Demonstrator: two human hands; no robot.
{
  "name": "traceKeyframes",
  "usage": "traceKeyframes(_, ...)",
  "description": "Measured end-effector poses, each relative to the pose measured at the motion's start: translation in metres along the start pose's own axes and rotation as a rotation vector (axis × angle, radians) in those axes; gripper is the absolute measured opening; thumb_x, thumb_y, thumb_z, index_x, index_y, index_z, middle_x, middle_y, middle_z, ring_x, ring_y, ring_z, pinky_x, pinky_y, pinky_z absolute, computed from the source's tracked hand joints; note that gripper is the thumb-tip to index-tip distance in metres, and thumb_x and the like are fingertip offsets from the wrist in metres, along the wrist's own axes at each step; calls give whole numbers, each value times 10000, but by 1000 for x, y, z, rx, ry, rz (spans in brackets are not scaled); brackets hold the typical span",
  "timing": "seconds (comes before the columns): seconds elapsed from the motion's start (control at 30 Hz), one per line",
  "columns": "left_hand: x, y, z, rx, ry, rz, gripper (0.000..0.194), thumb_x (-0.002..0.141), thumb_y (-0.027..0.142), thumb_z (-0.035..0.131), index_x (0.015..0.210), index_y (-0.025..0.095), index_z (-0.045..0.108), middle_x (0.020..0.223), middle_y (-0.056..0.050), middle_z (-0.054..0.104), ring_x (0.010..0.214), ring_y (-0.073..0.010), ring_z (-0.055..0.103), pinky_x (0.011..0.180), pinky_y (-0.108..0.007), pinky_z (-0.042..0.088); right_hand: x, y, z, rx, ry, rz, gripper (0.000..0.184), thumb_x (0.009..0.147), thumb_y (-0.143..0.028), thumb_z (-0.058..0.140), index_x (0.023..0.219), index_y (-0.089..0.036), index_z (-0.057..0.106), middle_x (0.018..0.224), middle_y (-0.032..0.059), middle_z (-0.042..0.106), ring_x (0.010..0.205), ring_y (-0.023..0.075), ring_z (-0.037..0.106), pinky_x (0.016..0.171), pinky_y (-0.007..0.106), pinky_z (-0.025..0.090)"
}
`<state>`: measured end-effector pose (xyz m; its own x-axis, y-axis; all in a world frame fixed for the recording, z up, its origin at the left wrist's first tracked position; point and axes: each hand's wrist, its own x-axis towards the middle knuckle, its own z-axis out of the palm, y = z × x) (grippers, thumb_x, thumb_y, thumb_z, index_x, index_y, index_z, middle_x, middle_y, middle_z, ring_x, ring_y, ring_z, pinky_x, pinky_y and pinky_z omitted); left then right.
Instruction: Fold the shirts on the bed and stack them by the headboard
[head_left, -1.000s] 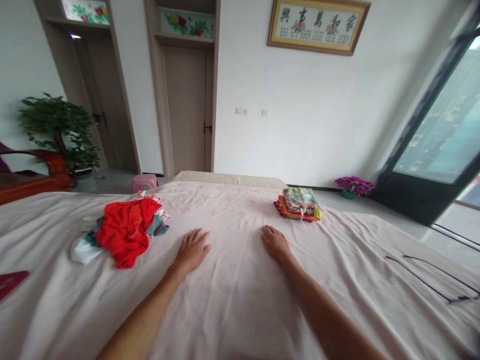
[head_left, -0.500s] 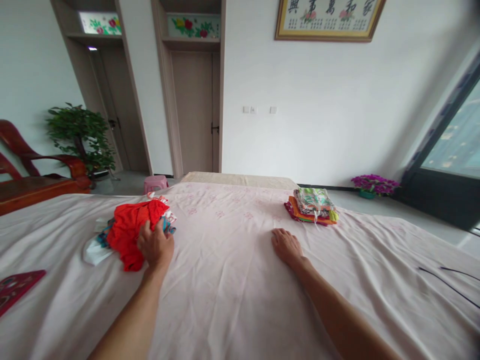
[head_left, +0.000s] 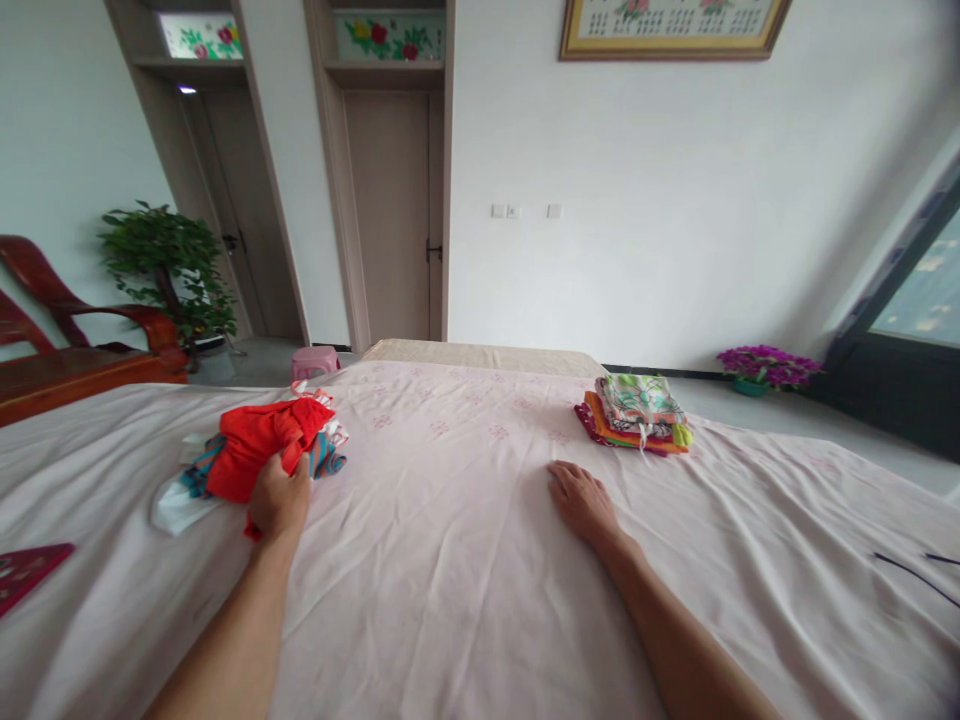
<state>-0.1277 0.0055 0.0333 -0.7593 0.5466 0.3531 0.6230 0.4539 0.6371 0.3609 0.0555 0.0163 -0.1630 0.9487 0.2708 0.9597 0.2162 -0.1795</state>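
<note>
My left hand (head_left: 281, 497) is closed on the lower edge of a crumpled red cloth (head_left: 251, 445), whose exact kind I cannot make out. The red cloth lies over a loose heap with a blue striped cloth (head_left: 328, 458) and a white cloth (head_left: 178, 507) sticking out. My right hand (head_left: 581, 497) rests palm down on the pale pink sheet (head_left: 457, 560), fingers stretched out and holding nothing. Just beyond it sits a neat stack of folded cloths (head_left: 641, 412), a green and white patterned one on top, orange and dark red ones below.
A dark red phone (head_left: 30, 575) lies at the left edge of the sheet. Thin black cords (head_left: 911, 575) lie at the right. Beyond the covered surface stand a pink stool (head_left: 316, 359), a wooden chair (head_left: 90, 340) and a pot of purple flowers (head_left: 769, 367).
My left hand has moved slightly left and closed on the red cloth, bunching its near part. The right hand stays flat on the sheet. The view has shifted a little.
</note>
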Motion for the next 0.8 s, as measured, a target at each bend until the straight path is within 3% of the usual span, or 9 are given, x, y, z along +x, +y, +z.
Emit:
traceKeyframes(0.1,-17,23,10,-105,41,193,508,904,500,414,1195,135,613,1117,-186,693,1029,-323,652,838,-399,505,0,0,0,4,-5,4,419,971,-330,379,1336,-238,564,1406,76,543,1249,231,503,1028,363,353)
traceKeyframes(0.17,-40,43,19,-197,-35,409,480,912,448,416,1230,139,598,1175,-169,681,1102,-292,633,937,-387,486,0,-1,0,5,-13,11,423,971,-328,383,1344,-240,561,1414,77,536,1256,233,496,1031,364,351)
traceKeyframes(0.33,-122,89,24,-318,-609,955,384,930,384,453,1251,247,614,1214,-58,695,1173,-212,618,1023,-313,465,-2,-4,-4,17,-25,20,409,972,-313,389,1332,-250,573,1421,60,533,1269,218,483,1057,344,327)
traceKeyframes(0.4,-143,98,18,-339,-719,1084,358,958,367,423,1220,255,640,1163,-47,716,1115,-199,645,992,-305,483,-4,-6,-6,22,-36,26,406,972,-311,391,1332,-256,571,1426,58,531,1273,211,479,1059,337,323)
traceKeyframes(0.43,-146,100,16,-360,-707,1115,358,974,352,396,1207,251,648,1145,-48,719,1092,-192,650,986,-306,481,-4,-6,-7,24,-37,28,407,972,-309,391,1334,-255,569,1428,59,529,1276,210,476,1061,336,322)
traceKeyframes(0.5,-142,97,14,-388,-563,1098,372,992,323,352,1193,236,654,1120,-59,714,1074,-187,642,995,-319,466,-5,-7,-7,26,-34,23,411,970,-305,394,1338,-250,566,1431,60,527,1280,212,472,1063,338,320)
traceKeyframes(0.63,-110,79,27,-212,-193,886,390,961,325,400,1262,192,610,1213,-114,649,1166,-242,574,1058,-391,413,-5,-7,-6,26,-33,10,412,969,-302,392,1338,-240,566,1435,62,521,1288,218,467,1071,347,319)
traceKeyframes(0.7,-97,67,38,-40,-125,778,455,925,356,457,1314,153,577,1291,-158,595,1216,-290,537,1070,-434,398,-5,-6,-5,24,-31,9,413,970,-303,388,1339,-237,563,1437,64,519,1292,221,466,1072,355,321)
traceKeyframes(0.8,-90,55,53,143,-149,679,521,897,404,498,1326,118,572,1302,-199,577,1211,-326,539,1044,-457,413,-5,-6,-5,17,-28,6,413,972,-301,385,1341,-233,560,1436,67,519,1291,223,469,1067,358,329)
